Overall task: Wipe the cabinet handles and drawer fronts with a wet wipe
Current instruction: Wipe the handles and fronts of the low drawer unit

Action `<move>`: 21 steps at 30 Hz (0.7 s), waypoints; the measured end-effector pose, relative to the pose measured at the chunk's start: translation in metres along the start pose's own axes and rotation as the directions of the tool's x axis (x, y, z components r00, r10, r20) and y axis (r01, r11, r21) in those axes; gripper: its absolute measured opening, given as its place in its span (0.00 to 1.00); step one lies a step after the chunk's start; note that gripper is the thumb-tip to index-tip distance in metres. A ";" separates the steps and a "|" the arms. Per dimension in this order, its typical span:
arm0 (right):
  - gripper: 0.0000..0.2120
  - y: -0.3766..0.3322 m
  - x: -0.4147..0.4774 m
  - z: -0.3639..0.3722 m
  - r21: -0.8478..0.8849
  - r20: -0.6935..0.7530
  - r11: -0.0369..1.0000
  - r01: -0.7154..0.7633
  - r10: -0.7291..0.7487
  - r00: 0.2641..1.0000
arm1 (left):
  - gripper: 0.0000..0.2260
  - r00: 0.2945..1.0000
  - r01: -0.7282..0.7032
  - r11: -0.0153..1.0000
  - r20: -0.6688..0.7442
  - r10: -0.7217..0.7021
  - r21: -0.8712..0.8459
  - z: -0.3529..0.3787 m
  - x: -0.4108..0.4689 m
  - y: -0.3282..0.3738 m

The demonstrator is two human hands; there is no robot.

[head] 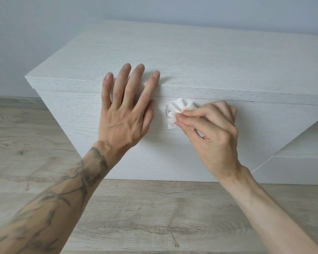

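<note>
Crumpled, yellow-stained wet wipe (180, 109) covers what seems a metal handle (166, 113).

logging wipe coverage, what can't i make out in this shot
Head view:
handle: nearly all behind the wet wipe, shape unclear.
drawer front: parts covered by the left hand and right hand.
cabinet: right end cut off by the frame edge.

The cabinet (191, 57) stands on the floor (154, 217) before the wall (44, 24). The wipe (178, 109) lies over its handle (167, 113), right of the left hand (125, 116).
</note>
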State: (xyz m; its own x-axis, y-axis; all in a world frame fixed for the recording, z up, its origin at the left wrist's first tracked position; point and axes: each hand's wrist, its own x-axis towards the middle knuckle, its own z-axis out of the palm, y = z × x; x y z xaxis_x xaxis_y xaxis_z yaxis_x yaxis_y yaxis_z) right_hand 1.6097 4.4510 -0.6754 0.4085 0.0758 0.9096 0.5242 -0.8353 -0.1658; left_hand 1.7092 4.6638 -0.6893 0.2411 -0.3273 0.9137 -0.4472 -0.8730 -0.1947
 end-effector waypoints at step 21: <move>0.04 -0.018 0.002 0.017 -0.068 -0.050 0.998 -0.004 0.001 0.999 | 0.26 1.000 0.003 1.000 -0.018 -0.003 0.026 0.004 -0.001 -0.001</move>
State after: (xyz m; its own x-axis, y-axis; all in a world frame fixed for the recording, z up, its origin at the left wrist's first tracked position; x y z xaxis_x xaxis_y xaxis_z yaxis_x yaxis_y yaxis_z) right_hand 1.6137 4.4753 -0.6769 0.3711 0.0477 0.9274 0.4703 -0.8708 -0.1434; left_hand 1.7133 4.6636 -0.6911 0.2272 -0.3182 0.9204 -0.4237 -0.8833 -0.2008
